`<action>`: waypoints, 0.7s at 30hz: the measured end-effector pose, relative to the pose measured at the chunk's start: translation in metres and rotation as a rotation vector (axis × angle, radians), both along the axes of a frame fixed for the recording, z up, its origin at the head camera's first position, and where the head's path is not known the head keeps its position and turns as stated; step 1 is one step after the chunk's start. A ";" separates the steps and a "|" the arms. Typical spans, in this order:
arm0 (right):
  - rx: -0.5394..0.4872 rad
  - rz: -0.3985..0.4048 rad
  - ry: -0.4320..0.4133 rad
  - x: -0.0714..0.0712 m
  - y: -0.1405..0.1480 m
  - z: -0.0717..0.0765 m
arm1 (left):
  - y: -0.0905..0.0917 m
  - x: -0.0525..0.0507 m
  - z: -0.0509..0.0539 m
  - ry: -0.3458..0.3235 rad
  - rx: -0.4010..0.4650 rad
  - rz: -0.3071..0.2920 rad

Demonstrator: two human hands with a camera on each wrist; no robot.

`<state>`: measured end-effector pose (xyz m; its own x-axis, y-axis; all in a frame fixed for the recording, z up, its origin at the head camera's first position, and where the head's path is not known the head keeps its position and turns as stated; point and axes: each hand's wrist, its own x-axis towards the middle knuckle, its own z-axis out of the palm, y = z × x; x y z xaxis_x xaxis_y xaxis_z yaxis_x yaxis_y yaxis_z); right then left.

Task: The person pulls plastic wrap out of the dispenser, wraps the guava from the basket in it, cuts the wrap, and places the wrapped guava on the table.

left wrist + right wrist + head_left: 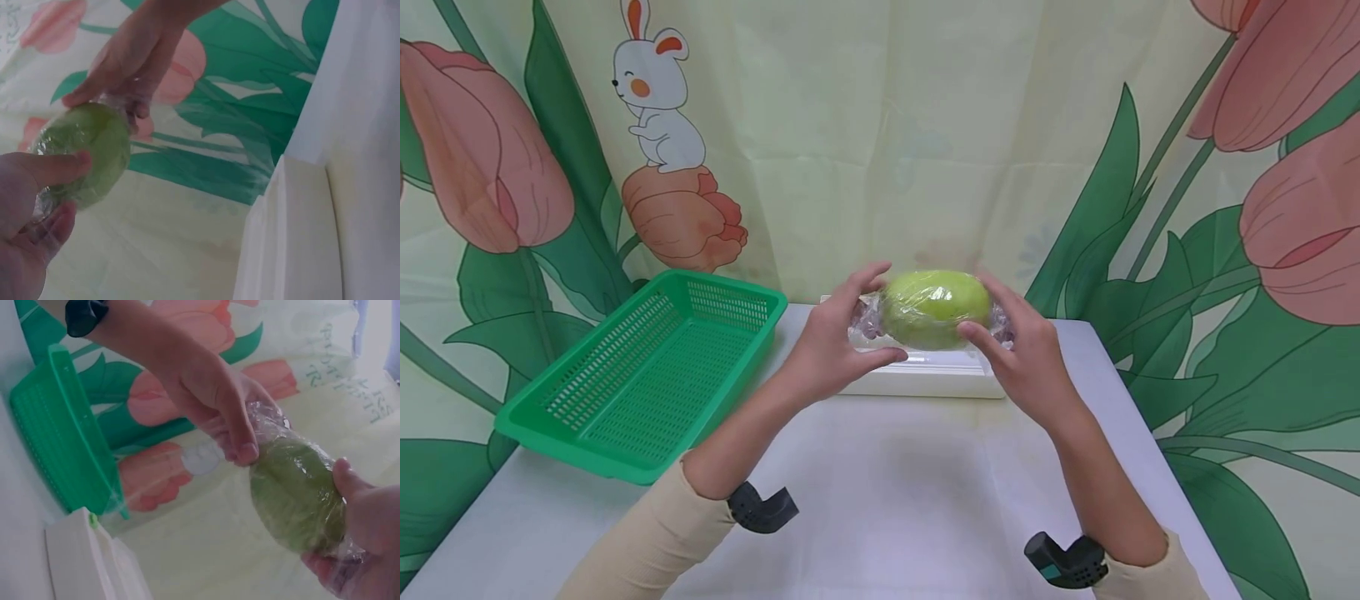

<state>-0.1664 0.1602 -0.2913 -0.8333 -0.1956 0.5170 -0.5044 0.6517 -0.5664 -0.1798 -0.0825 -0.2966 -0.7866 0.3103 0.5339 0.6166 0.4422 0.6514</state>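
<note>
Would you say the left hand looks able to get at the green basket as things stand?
Probably not: the left hand is occupied holding the wrapped green fruit, though nothing visible blocks the green basket.

The fruit [928, 310] is yellow-green, the basket [651, 400] green — the backdrop [887, 125] pink-tulip patterned.

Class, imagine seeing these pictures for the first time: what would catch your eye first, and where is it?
The shiny green fruit in clear film comes first, held between the left hand and right hand near the head view's middle. Next come the green basket at the table's left and the rabbit pictured on the backdrop, upper left.
</note>
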 end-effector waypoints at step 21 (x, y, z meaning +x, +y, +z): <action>0.058 -0.004 -0.206 -0.007 0.000 -0.021 | -0.002 -0.016 -0.030 -0.342 0.021 -0.109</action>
